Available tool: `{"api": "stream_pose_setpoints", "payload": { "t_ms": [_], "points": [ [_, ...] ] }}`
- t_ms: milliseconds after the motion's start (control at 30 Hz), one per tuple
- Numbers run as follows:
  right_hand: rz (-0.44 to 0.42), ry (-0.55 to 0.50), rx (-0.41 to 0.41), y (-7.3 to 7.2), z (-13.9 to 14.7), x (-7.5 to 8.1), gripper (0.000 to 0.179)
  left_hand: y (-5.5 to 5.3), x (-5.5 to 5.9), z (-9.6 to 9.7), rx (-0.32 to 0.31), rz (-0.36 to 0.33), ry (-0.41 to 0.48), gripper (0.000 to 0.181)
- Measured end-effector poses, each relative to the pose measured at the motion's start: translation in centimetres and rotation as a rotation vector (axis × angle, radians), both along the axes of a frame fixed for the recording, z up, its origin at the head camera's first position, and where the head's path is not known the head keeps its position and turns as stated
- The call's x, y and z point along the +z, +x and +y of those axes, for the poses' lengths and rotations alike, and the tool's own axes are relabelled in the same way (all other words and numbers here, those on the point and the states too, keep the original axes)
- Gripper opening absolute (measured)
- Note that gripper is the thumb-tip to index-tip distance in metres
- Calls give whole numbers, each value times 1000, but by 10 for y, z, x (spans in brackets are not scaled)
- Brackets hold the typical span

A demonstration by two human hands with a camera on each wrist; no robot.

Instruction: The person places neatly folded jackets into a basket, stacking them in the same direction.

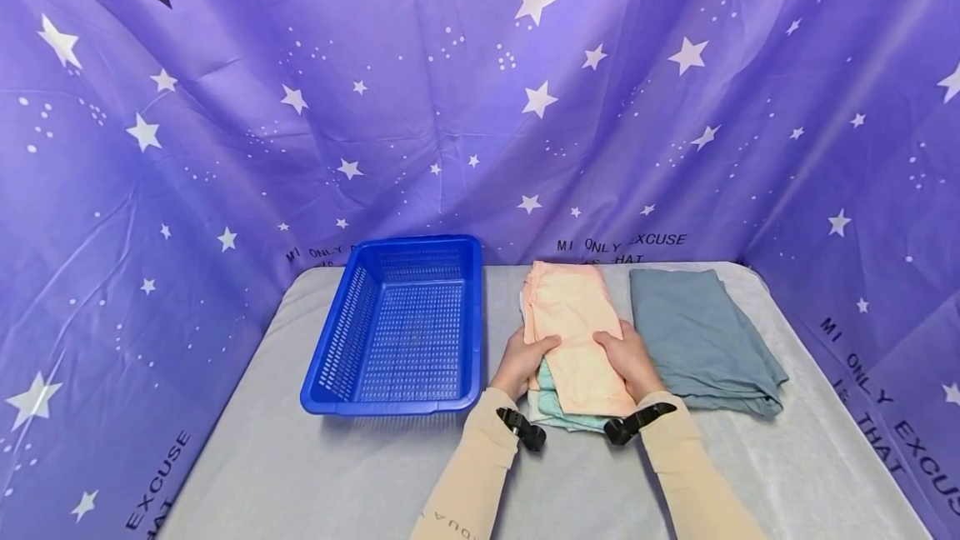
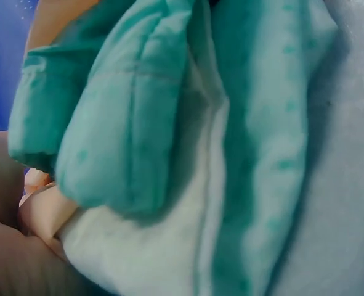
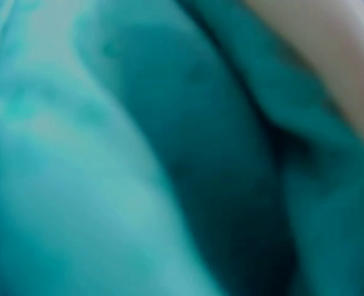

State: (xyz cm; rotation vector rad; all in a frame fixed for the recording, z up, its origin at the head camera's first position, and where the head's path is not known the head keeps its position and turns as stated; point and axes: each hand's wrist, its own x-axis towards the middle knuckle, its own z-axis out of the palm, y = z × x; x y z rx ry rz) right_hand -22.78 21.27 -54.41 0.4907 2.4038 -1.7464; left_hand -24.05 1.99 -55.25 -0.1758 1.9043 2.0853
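Presently, both hands are holding a folded fabric stack (image 1: 568, 294), which is showing between the blue perforated plastic basket (image 1: 390, 408) and the grey-blue folded cloth (image 1: 697, 340). The left hand (image 1: 522, 359) is gripping the stack's left edge and the right hand (image 1: 628, 357) its right edge; each thumb is pressing on the peach folded cloth (image 1: 583, 365), while the remaining fingers are largely hidden. Whether the underside is touching the grey-covered table (image 1: 315, 473) cannot be told.

On handling, judged: the grip is calling for even pressure from both sides, with fingers well under the lowest layer. Mint-green fabric (image 2: 123, 135) is protruding at the near end, and its loose folds are hanging in the left wrist view, so slippage is the likeliest fault; keeping the stack level is advisable. The right wrist view is blurring badly.

Count: one basket, with no cloth showing inside; one grey-blue cloth, lying apart on the right; one stack, presenting peach, mint-green and whitish layers, the number of separate pieces remaining uncertain; two hands; two black wrist straps (image 1: 525, 430), one per sleeve.
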Motion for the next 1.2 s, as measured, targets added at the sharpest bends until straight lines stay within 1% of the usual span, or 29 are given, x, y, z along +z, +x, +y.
{"api": "stream_pose_setpoints", "payload": {
  "t_ms": [200,367,467,633,733,867,1000,1200],
  "points": [
    [7,6,-7,4,-4,1,68,-2,-3,-1,8,-11,58,61],
    [31,-17,5,9,-5,3,70,1,-3,-1,20,-8,73,69],
    [40,-36,13,12,-6,5,72,3,-1,-1,29,-10,91,73],
    [44,-78,7,19,-5,6,74,10,5,0,41,6,107,75],
    [46,-109,0,22,-5,9,74,12,7,1,51,27,104,76],
    [47,-121,-11,27,-4,14,74,15,10,3,62,62,90,81],
    [63,-126,-19,29,-4,20,75,17,18,5,69,99,63,85],
    [106,-135,22,31,-4,33,74,22,37,2,93,142,14,83]
  ]
}}
